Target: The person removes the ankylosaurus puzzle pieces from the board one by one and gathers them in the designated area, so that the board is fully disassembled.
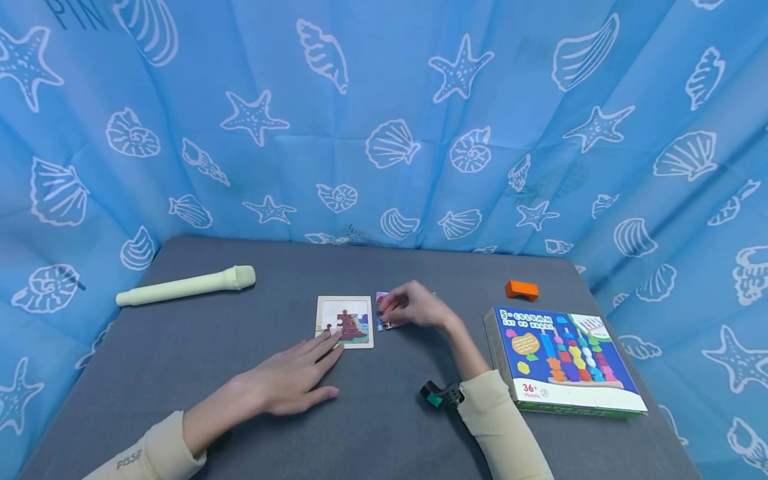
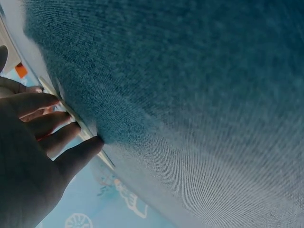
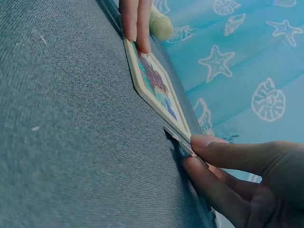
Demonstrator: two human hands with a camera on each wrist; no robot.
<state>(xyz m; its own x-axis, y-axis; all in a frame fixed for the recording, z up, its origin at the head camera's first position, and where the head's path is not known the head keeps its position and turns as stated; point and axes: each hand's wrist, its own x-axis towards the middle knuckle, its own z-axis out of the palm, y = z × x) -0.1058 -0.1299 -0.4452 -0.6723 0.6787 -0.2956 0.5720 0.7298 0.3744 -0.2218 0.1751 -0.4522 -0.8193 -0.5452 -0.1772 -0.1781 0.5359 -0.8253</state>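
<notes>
On the counter (image 1: 384, 427), the left hand (image 1: 291, 378) rests its outstretched fingers on the near-left part of the puzzle (image 1: 371, 323), while the right hand (image 1: 415, 305) pinches a piece (image 3: 179, 139) just beside the puzzle's right edge.

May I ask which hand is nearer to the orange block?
Right. The right hand, pinching a puzzle piece, is left of the orange block in the head view; the left hand, touching the framed puzzle, is farther left.

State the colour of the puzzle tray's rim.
Pale cream; the puzzle tray's rim shows best in the right wrist view.
</notes>
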